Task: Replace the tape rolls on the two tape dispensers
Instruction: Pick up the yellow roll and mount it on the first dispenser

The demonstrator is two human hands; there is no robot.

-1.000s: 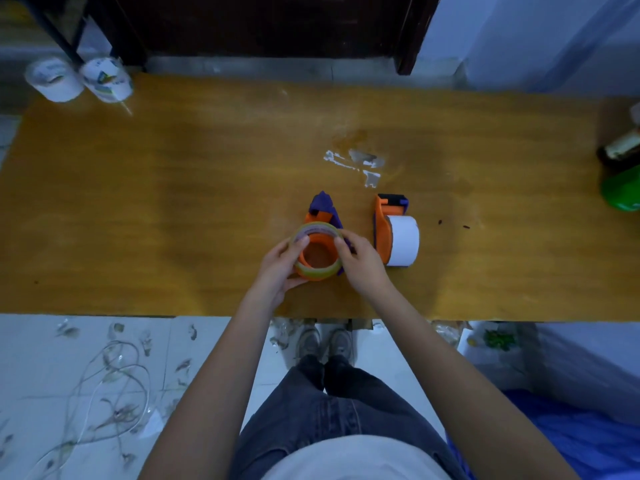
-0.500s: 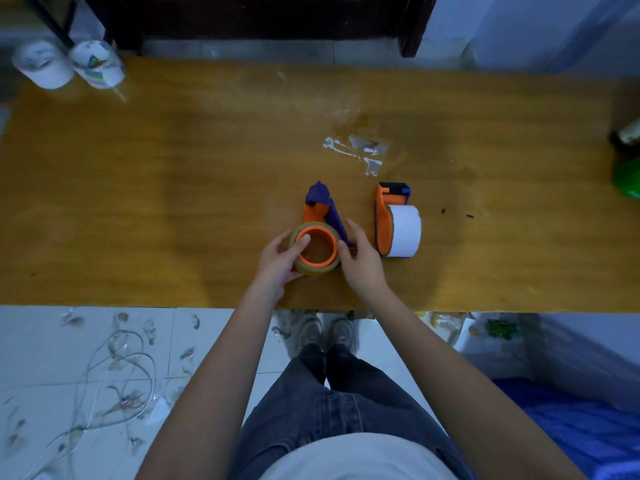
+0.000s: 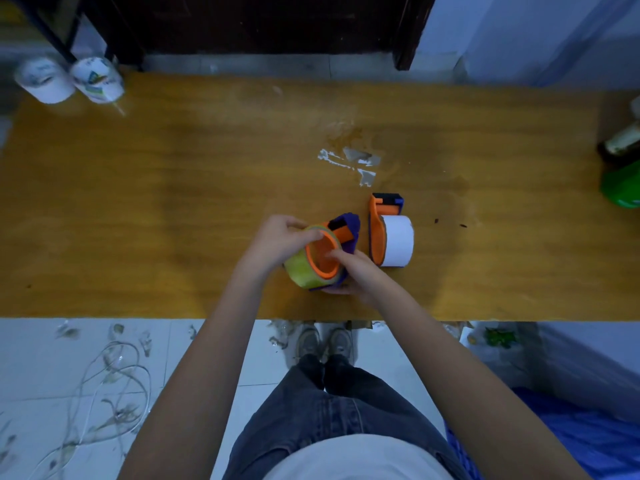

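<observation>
Left hand [image 3: 277,242]: fingers curled over the yellowish tape roll [image 3: 304,271], gripping it.
Right hand [image 3: 356,275]: gripping the orange-purple dispenser [image 3: 341,230], near the tabletop's [image 3: 173,202] front edge.
Second dispenser [image 3: 377,233]: just beside, carrying a white roll [image 3: 398,245].
Far-left corner: two white rolls [image 3: 69,79].

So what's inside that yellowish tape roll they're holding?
Inside the yellowish tape roll sits the dispenser's orange hub, with the right hand's fingertip pressing in. The left hand covers the roll's far edge.

dim room: wooden table [image 3: 173,202], white tiled floor [image 3: 86,358], bluish wall [image 3: 519,36].
</observation>
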